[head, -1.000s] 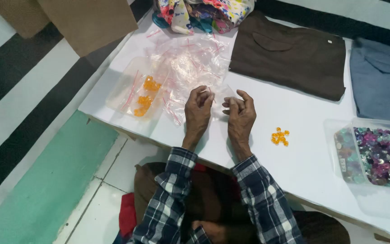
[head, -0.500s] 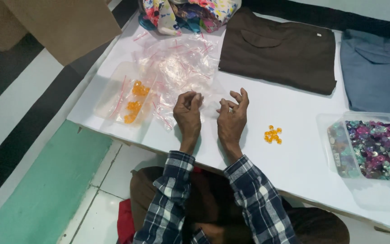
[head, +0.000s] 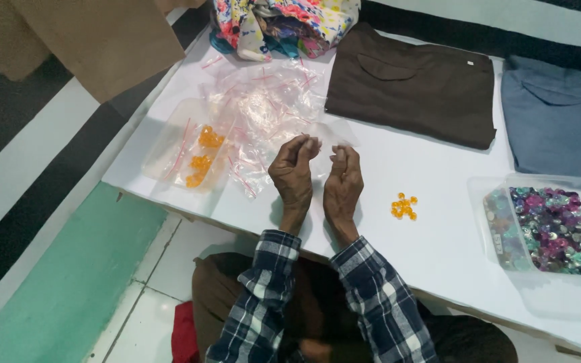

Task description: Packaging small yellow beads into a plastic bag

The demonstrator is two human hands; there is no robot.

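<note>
My left hand (head: 293,176) and my right hand (head: 341,185) are side by side over the white table (head: 438,235), fingers curled in. Between their fingertips they pinch a small clear zip bag (head: 331,133), which is hard to make out against the table. Just beyond and to the left lies a heap of empty clear zip bags (head: 263,114). A small pile of orange beads (head: 403,206) sits on the table just right of my right hand.
A clear tray (head: 183,144) at the left holds bags of orange beads. At the right stands a clear box of purple and teal beads (head: 546,228). Folded brown cloth (head: 415,84), blue cloth (head: 559,117) and flowery fabric (head: 284,23) lie at the back.
My fingers have curled in from a spread position and the two hands have drawn closer together. The camera has shifted slightly.
</note>
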